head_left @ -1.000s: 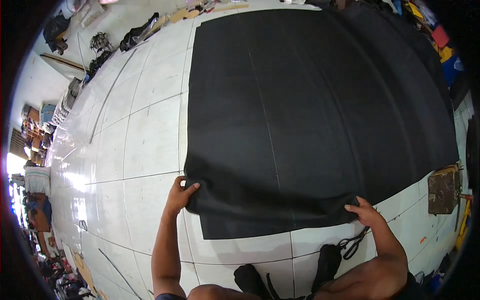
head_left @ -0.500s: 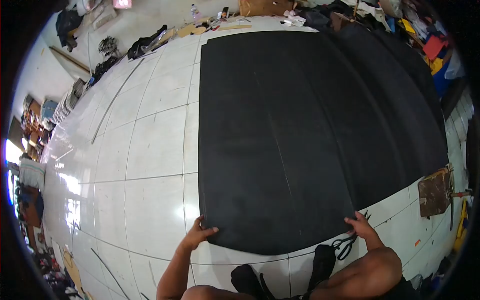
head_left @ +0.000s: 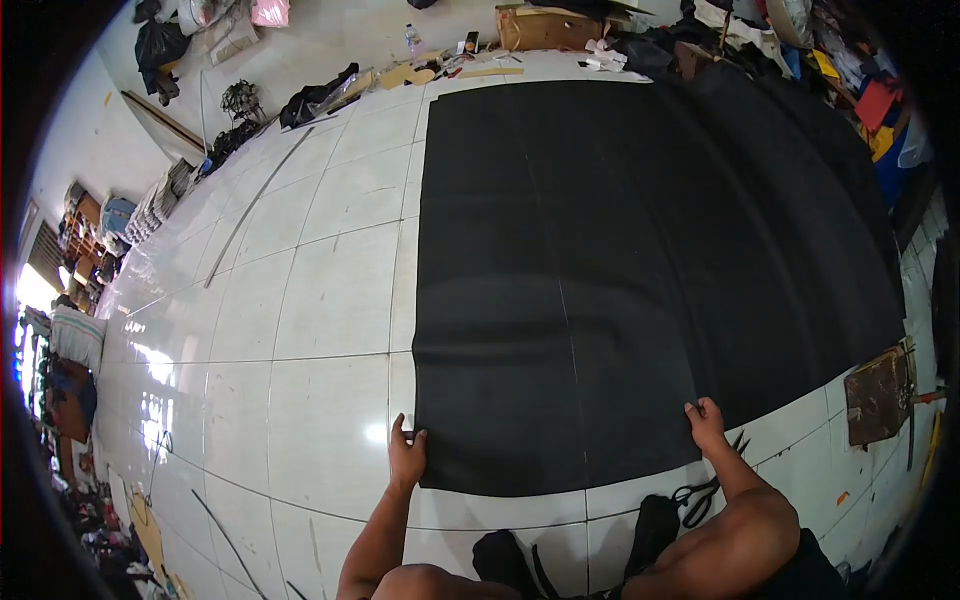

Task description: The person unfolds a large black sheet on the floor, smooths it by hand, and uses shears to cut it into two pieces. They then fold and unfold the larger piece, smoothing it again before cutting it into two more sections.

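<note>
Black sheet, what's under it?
White tiled floor shows along the left and near edges of the sheet. What lies directly beneath is covered, so I can't tell whether another layer is there.

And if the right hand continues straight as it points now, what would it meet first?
The black sheet, most likely: the right hand points onto it from its near edge, though its height is unclear.

Two hands [head_left: 407, 462] [head_left: 708, 428], two feet [head_left: 502, 556] [head_left: 655, 528]

A glossy white tiled floor [head_left: 330, 410] carries a wide, flat black sheet [head_left: 530, 230] at centre and right, black-handled scissors [head_left: 711, 487] at lower right, and a long thin grey strip [head_left: 258, 200] at upper left.
</note>
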The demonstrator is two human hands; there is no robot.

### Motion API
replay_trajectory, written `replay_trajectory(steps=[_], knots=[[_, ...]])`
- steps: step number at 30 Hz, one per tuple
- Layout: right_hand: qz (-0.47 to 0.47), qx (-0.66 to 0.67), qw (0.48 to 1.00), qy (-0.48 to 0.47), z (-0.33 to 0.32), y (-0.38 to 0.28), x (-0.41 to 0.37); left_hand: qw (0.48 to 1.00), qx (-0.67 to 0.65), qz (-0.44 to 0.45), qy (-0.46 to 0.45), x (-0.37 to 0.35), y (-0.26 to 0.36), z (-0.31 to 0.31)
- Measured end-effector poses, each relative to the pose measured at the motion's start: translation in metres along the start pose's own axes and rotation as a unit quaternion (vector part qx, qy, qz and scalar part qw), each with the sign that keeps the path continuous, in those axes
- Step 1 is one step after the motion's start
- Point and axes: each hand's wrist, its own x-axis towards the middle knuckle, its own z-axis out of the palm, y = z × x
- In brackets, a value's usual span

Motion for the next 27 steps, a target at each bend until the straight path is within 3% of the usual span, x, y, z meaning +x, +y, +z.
replay_trajectory(steps=[1, 4, 8, 9, 12, 16, 18, 20, 23, 27], knots=[[0.003, 0.010, 1.000, 0.021, 0.003, 0.015, 0.005, 0.999, 0.030, -0.018, -0.013, -0.005, 0.016, -0.004], [-0.034, -0.064, 0.997, 0.040, -0.006, 0.051, 0.000, 0.989, -0.098, -0.045, -0.099, -0.027, 0.003, 0.005], [-0.075, -0.174, 0.982, 0.030, -0.013, 0.023, -0.035, 0.994, -0.013, 0.082, -0.073, -0.049, -0.007, 0.007], [-0.055, -0.170, 0.984, 0.019, -0.011, 0.016, -0.039, 0.998, -0.001, 0.016, -0.063, -0.053, 0.012, 0.002], [-0.096, -0.171, 0.979, 0.050, 0.003, 0.026, -0.022, 0.998, -0.034, -0.032, -0.046, -0.025, 0.003, 0.010], [-0.067, -0.154, 0.982, 0.085, 0.016, -0.008, 0.005, 0.999, 0.001, 0.037, 0.036, 0.017, -0.010, 0.026], [-0.035, -0.144, 0.987, 0.061, 0.014, -0.030, 0.011, 1.000, -0.008, -0.003, 0.014, 0.019, 0.003, 0.022], [-0.063, -0.192, 0.978, 0.043, 0.011, -0.024, 0.014, 0.998, -0.038, -0.052, -0.022, 0.007, 0.030, 0.011], [-0.075, -0.220, 0.972, 0.019, 0.006, -0.018, 0.003, 0.998, 0.030, 0.016, -0.047, -0.003, -0.006, 0.009], [-0.106, -0.202, 0.972, 0.056, 0.012, 0.009, 0.002, 0.997, -0.002, -0.021, -0.069, -0.025, -0.010, 0.002]])
